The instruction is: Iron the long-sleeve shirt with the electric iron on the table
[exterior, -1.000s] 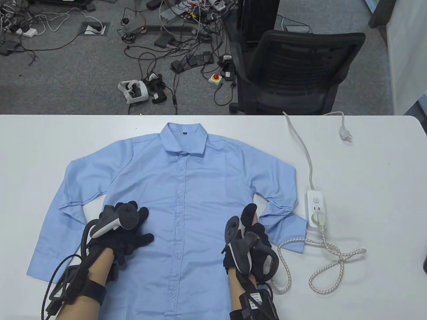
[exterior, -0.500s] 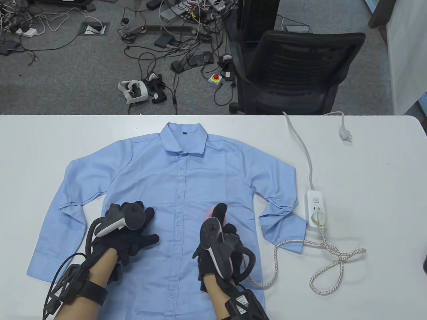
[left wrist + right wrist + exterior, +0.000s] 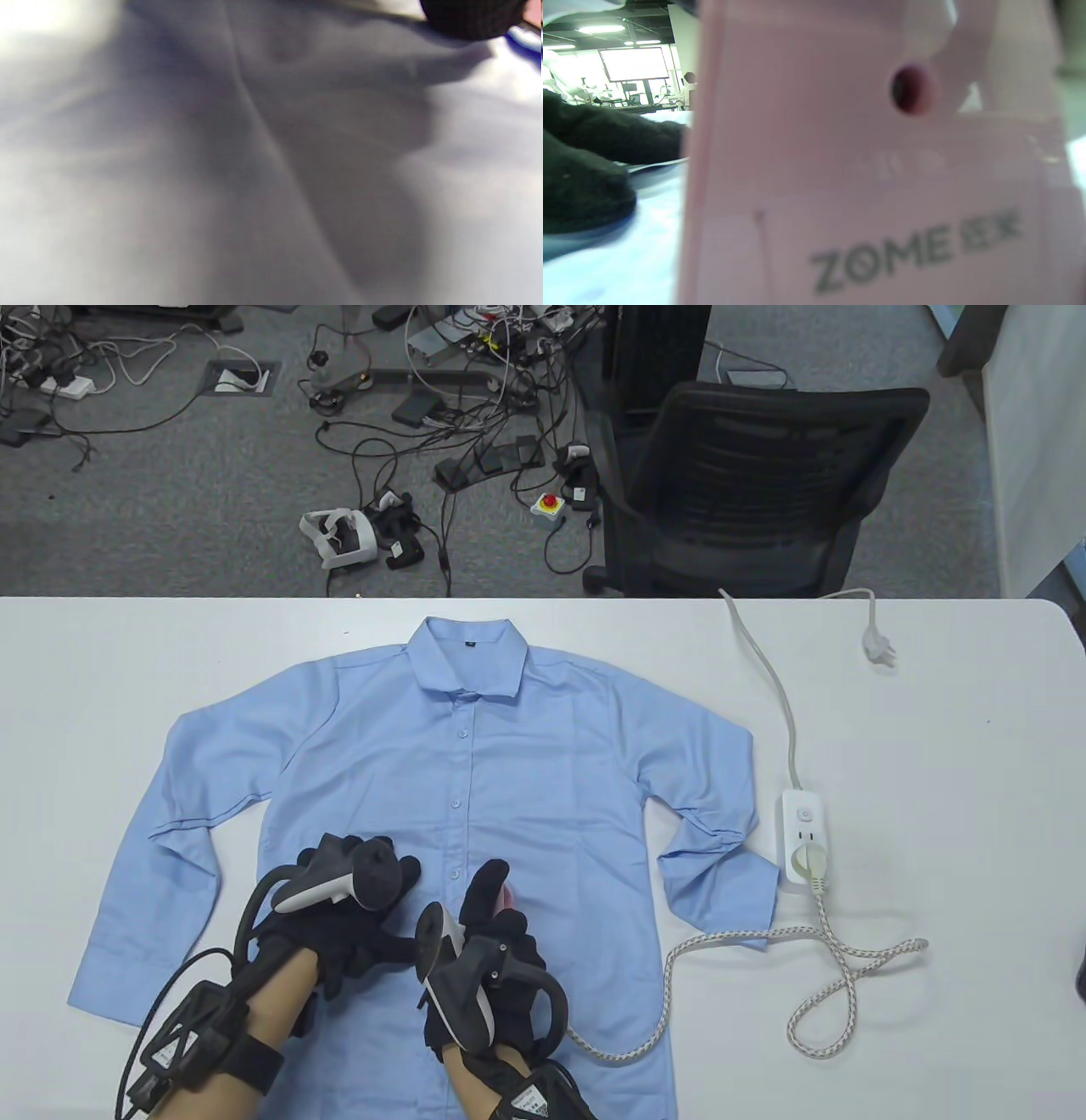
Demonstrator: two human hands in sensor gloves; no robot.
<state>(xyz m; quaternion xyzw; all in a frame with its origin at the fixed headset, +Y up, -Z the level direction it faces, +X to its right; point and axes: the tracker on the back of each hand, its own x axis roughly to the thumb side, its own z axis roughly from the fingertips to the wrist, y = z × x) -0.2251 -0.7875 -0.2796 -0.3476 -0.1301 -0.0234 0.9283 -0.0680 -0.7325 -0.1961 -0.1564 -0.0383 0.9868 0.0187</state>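
Observation:
A light blue long-sleeve shirt (image 3: 526,746) lies flat and buttoned on the white table (image 3: 950,746), collar at the far side. My left hand (image 3: 361,920) presses flat on the lower front, left of the button line, fingers spread. Just beside it my right hand (image 3: 492,929) grips the pink iron (image 3: 506,897), which rests on the shirt near the buttons and is mostly hidden by the glove. The right wrist view is filled by the iron's pink body (image 3: 882,169), with the left hand's gloved fingers (image 3: 585,178) at its left. The left wrist view shows only blurred shirt fabric (image 3: 254,169).
The iron's braided cord (image 3: 721,937) trails right across the shirt hem and loops to a white power strip (image 3: 802,836). The strip's own plug (image 3: 878,649) lies loose at the far right. A black office chair (image 3: 747,492) stands beyond the far edge.
My right hand has slid the iron left across the lower front, from the right side to the button line. The cord followed. My left hand shifted slightly right and nearer.

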